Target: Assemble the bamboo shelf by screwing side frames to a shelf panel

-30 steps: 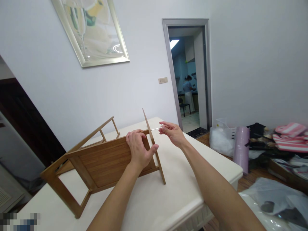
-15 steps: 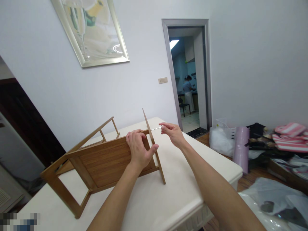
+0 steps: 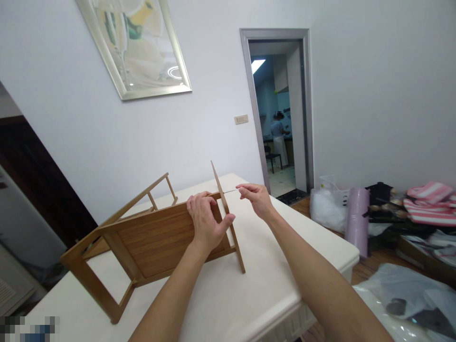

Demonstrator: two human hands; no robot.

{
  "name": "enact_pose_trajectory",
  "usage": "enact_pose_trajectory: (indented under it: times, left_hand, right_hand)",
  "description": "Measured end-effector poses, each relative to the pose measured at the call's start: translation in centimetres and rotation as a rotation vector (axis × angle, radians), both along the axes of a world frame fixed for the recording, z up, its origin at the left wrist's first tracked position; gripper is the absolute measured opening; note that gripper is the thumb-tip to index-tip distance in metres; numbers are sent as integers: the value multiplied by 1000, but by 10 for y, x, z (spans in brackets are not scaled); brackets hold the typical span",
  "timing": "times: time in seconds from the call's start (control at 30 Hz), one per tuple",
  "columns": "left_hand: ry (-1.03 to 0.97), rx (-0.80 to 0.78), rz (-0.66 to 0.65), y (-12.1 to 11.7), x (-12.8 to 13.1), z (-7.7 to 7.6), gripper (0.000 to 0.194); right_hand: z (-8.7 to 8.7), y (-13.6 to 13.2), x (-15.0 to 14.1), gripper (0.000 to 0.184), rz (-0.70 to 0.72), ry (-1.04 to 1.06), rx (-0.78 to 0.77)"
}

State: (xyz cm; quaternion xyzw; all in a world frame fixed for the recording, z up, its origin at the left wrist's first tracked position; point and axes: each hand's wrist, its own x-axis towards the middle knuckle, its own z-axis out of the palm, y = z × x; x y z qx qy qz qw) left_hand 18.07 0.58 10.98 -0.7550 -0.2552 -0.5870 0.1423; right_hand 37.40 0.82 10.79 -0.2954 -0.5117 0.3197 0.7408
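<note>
A wooden shelf frame (image 3: 149, 242) lies on its side on the white table (image 3: 256, 285). My left hand (image 3: 206, 223) grips its top edge, fingers curled over the board near the thin end panel (image 3: 228, 218). My right hand (image 3: 256, 197) pinches a thin metal tool (image 3: 231, 191), its tip against the outer face of that end panel near the top. The tool runs level from my fingertips to the wood.
A framed picture (image 3: 137, 45) hangs on the wall. An open doorway (image 3: 280, 114) shows a person standing in a far room. Bags, a purple roll (image 3: 356, 218) and striped cloth (image 3: 429, 199) crowd the floor at right. The table's edge runs close at lower right.
My right hand has shifted slightly and turned at the fingertips while keeping the tool against the end panel. The left hand and the shelf have stayed still.
</note>
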Motion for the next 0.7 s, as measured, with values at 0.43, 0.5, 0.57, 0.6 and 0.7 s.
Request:
enact_pose_trajectory:
  times: [0.43,0.5,0.57,0.6,0.7]
  left_hand:
    - [6,-16,16,-3,0,1,60]
    - [6,-18,15,-2,0,1,60]
    - [5,-16,12,-1,0,1,59]
    - [4,-12,9,-1,0,1,59]
    - [4,2,-3,0,0,0,58]
  right_hand:
    - [-1,-1,-3,30,-70,-47,86]
    - [-1,-2,-3,26,-103,-49,101]
    - [0,-3,-4,24,-142,-68,106]
    - [0,-4,-4,24,-166,-84,108]
    - [-1,-7,-7,25,-250,-154,118]
